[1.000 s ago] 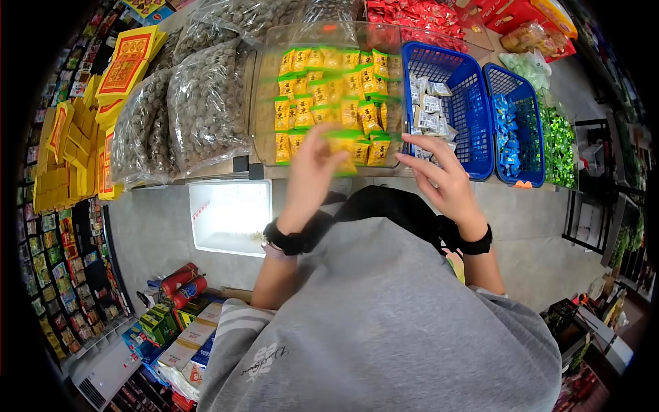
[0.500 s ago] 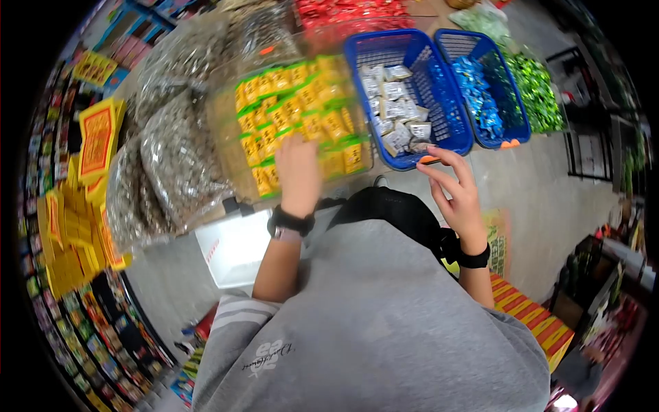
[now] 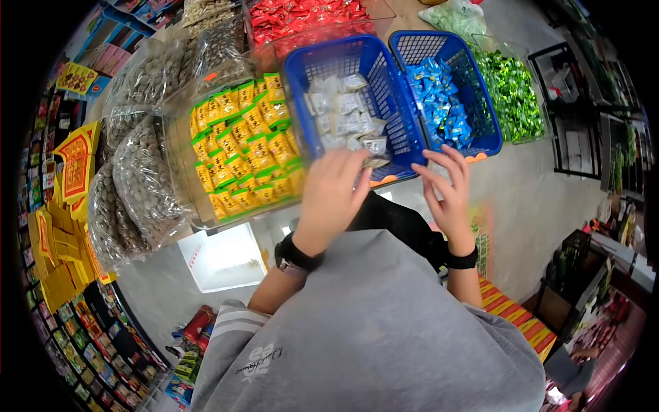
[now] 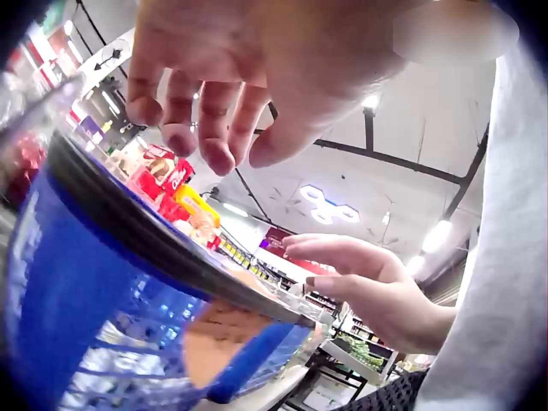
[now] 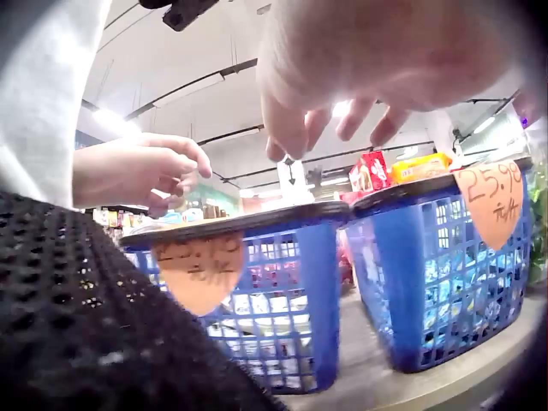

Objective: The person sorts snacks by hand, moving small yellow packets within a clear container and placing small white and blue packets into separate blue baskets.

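Note:
My left hand hovers at the front left corner of a blue basket that holds white small packets. Its fingers are loosely bent with nothing between them, as the left wrist view shows above the basket rim. To the right, my right hand has its fingers spread apart, close to the front edges of this basket and a second blue basket of blue wrapped candies. Left of the hands, yellow packets with green ends fill a clear tray.
Green wrapped candies lie beyond the second basket, red ones at the back. Bulky clear bags of dark goods crowd the left. Orange handwritten tags hang on the basket fronts. A white foam box stands below the counter.
My left hand has gone from the yellow packets to the front of the white-packet basket. The head view has turned rightward along the counter. My right hand stays raised with fingers apart.

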Action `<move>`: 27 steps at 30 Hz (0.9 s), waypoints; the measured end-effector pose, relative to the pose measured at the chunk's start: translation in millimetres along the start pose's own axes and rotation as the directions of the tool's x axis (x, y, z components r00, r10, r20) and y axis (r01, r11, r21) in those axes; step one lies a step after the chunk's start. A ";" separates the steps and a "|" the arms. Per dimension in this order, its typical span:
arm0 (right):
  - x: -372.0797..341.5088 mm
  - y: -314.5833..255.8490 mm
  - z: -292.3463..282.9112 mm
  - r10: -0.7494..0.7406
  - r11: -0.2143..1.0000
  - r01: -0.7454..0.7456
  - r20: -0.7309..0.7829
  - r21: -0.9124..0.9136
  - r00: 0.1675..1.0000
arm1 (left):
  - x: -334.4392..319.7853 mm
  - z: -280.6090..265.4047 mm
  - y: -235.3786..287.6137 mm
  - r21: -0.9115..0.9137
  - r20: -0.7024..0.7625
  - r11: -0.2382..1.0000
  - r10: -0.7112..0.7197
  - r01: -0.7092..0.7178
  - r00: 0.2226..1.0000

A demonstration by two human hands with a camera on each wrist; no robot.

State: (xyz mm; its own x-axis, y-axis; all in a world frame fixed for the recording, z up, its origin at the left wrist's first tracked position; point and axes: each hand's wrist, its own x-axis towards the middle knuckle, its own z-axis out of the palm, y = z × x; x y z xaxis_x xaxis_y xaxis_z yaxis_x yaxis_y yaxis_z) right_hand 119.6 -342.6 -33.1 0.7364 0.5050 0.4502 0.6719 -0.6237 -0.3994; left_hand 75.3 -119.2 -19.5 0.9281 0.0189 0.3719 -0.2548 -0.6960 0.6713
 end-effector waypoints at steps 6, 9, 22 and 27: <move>5.3 90.3 -30.1 0.021 0.998 -0.023 0.017 0.061 1.000 | 8.0 59.3 18.9 -0.010 -0.049 0.974 -0.227 0.226 0.973; 2.7 118.9 -31.0 -0.036 0.997 0.037 -0.020 0.065 0.999 | 10.4 72.0 24.8 0.027 -0.158 0.907 -0.411 0.420 0.898; 0.9 132.1 -45.3 0.100 0.917 -0.080 -0.031 0.392 0.994 | 10.2 87.4 22.0 0.244 -0.281 0.869 -0.362 0.430 0.889; -9.6 138.8 -60.7 0.075 0.916 -0.084 0.037 0.393 0.996 | 9.1 90.4 22.0 0.275 -0.304 0.843 -0.379 0.462 0.874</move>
State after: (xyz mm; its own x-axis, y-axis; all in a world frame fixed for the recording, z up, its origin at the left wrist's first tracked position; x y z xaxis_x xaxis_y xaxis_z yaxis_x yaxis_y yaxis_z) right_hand 201.0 -470.2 -44.3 0.7872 0.4786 0.3888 0.5847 -0.3790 -0.7172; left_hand 102.6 -199.2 -59.3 0.8249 0.4989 0.2657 0.2882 -0.7757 0.5615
